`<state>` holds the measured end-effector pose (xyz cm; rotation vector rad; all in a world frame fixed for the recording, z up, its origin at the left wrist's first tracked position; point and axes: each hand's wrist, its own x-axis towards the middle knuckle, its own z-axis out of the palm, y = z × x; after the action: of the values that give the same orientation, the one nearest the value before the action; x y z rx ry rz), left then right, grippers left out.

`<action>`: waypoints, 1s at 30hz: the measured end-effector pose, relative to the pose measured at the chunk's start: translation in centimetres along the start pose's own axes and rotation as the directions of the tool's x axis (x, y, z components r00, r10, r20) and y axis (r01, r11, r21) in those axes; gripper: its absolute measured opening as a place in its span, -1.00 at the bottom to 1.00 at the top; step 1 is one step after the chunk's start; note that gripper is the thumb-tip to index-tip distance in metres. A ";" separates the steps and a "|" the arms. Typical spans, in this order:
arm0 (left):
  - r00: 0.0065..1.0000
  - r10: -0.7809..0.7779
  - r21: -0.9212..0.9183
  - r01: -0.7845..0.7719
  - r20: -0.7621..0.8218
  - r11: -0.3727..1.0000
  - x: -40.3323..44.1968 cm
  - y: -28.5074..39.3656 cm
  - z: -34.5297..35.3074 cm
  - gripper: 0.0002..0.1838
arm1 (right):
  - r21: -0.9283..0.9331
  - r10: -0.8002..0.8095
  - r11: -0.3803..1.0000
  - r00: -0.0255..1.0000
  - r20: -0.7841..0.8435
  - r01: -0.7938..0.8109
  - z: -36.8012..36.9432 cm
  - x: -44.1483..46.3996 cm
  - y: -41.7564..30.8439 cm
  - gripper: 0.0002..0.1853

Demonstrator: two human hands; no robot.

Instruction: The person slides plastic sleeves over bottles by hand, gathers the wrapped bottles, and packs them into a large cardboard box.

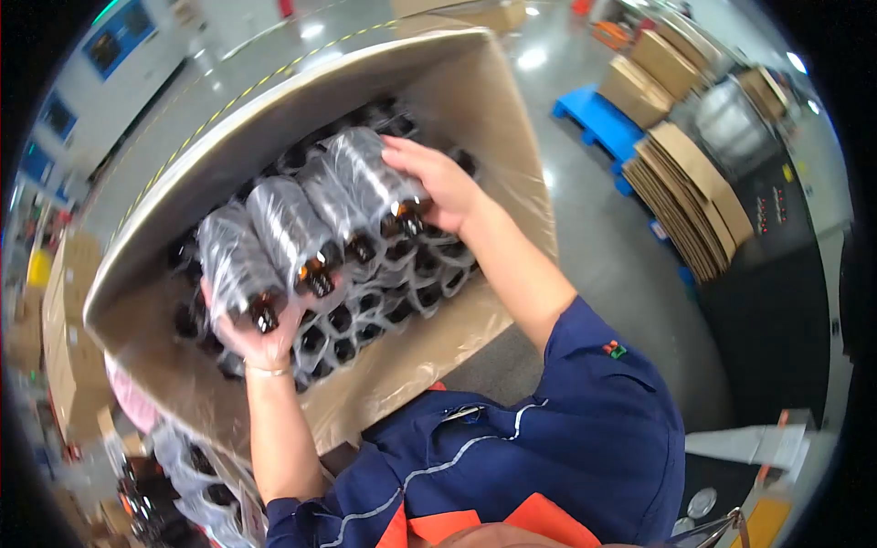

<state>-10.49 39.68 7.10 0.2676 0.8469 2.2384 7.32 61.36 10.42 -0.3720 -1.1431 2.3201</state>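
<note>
A row of several dark brown bottles in clear plastic wrap (290, 224) lies across my two hands, over a large open cardboard box (402, 374). My left hand (260, 333) supports the row's left end from below, fingers around the end bottle. At the right end, my right hand (438, 187) presses on the last bottle with its fingers over the wrap. The bottle necks point down toward my body. Under the row, more wrapped dark bottles (343, 333) stand packed inside the box, which has a plastic liner.
Flattened cardboard sheets (685, 201) and closed cartons (637, 89) are at the right, near a blue pallet (598, 119). More wrapped bottles (196, 484) sit at the lower left. Cardboard boxes (73, 338) line the left side.
</note>
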 end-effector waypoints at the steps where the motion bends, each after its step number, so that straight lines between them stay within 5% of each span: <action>1: 0.999 -0.020 0.013 0.019 0.037 1.000 2.0 -2.3 1.0 -0.20 | -0.029 0.005 1.000 1.000 -0.011 -0.005 -2.0 1.0 -1.5 -0.54; 2: 0.997 -0.029 0.026 0.028 0.066 0.999 3.4 -3.9 2.0 -0.23 | -0.056 0.018 0.998 1.000 -0.013 -0.018 -3.5 1.9 -2.7 -0.59; 4: 0.816 -0.376 -0.233 0.507 0.438 0.830 3.6 -5.2 4.6 -0.29 | -0.120 0.048 0.991 0.998 -0.036 -0.053 -6.1 3.9 -4.2 -0.54; 5: 0.873 -0.426 -0.310 0.484 0.237 0.818 4.2 -6.2 5.5 -0.30 | -0.211 0.047 0.974 0.988 -0.147 -0.078 -7.4 5.1 -4.2 -0.56; 6: 0.871 -0.414 -0.183 0.467 0.265 0.865 5.1 -7.5 5.1 -0.15 | -0.296 0.035 0.948 0.966 -0.258 -0.113 -8.0 5.8 -4.3 -0.58; 7: 0.831 -0.515 -0.258 0.555 0.209 0.791 5.5 -8.6 4.4 -0.08 | -0.298 0.025 0.948 0.963 -0.268 -0.107 -8.0 6.0 -4.8 -0.58; 8: 0.776 -0.612 -0.338 0.623 0.153 0.705 5.8 -9.3 3.2 0.00 | -0.606 -0.042 0.757 0.908 -0.416 -0.243 -7.9 6.4 -5.0 -0.54; 9: 0.736 -0.607 -0.345 0.677 0.299 0.650 5.9 -9.9 1.6 0.16 | -0.794 -0.153 0.457 0.843 -0.515 -0.401 -7.7 6.8 -5.2 -0.50; 10: 0.774 -0.597 -0.249 0.633 0.211 0.733 5.1 -9.9 1.3 0.09 | -0.794 -0.143 0.455 0.847 -0.512 -0.403 -7.7 7.4 -5.6 -0.50; 11: 0.759 -0.593 -0.230 0.649 0.268 0.725 4.8 -9.6 0.4 0.03 | -0.898 -0.190 0.006 0.881 -0.433 -0.440 -7.9 8.0 -6.3 -0.47; 12: 0.746 -0.588 -0.216 0.658 0.312 0.721 4.4 -9.2 -0.8 -0.02 | -0.812 -0.182 -0.444 0.925 -0.333 -0.380 -8.0 8.6 -6.6 -0.45; 14: 0.728 -0.572 -0.091 0.644 0.378 0.759 2.5 -7.1 -1.7 -0.22 | -0.822 -0.189 -0.481 0.952 -0.241 -0.304 -6.7 9.3 -7.0 -0.44; 18: 0.787 -0.556 0.061 0.562 0.268 0.825 -3.3 -2.7 -5.0 -0.35 | -0.913 -0.077 -0.396 0.995 -0.068 -0.093 -7.4 13.2 -5.8 -0.34; 24: 0.964 -0.266 0.039 0.265 0.010 0.963 -13.4 4.0 -11.8 -0.30 | -0.939 0.475 -0.326 0.839 -0.266 -0.113 -8.5 15.4 -3.2 -0.22; 27: 0.988 -0.082 0.026 0.086 -0.134 0.996 -18.7 6.8 -13.7 -0.34 | -0.873 0.489 -0.477 0.796 -0.357 -0.099 -6.6 17.0 -3.6 -0.22; 29: 0.979 0.014 0.063 -0.001 -0.202 0.998 -21.5 8.0 -14.4 -0.33 | -0.927 0.274 -0.326 0.921 -0.279 -0.184 -6.4 18.1 -1.9 -0.28; 30: 0.973 0.057 0.089 -0.038 -0.222 0.995 -22.5 8.4 -14.4 -0.32 | -0.930 0.289 -0.328 0.920 -0.264 -0.164 -6.2 18.3 -0.8 -0.28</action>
<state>-4.92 12.58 2.81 0.0749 1.0664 2.3096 -4.76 76.11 7.04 -1.1595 -3.1352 0.7561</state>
